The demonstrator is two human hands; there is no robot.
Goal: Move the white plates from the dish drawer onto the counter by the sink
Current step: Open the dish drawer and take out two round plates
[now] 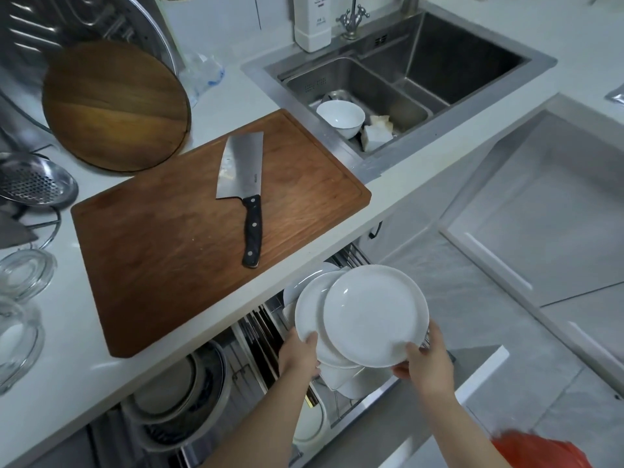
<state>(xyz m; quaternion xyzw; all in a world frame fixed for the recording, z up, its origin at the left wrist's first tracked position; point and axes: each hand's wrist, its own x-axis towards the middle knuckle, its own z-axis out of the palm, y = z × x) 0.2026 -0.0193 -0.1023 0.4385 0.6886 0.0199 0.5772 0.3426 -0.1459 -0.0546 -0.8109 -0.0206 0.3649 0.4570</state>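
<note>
Two hands, two white plates gripped above the dish drawer (pixel 364 410).
One plate (pixel 309 319) is pinched by the left hand (pixel 299 354), one plate (pixel 374 315) by the right hand (pixel 427 366).

Operator's arms and hands
Left hand (pixel 299 354) and right hand (pixel 427 368) bare; both forearms uncovered, no sleeves, rings or wristwear visible

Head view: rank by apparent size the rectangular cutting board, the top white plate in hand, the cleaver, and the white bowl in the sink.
1. rectangular cutting board
2. top white plate, though nearness to the camera enlarges it
3. cleaver
4. white bowl, farthest away, so probably understated
</note>
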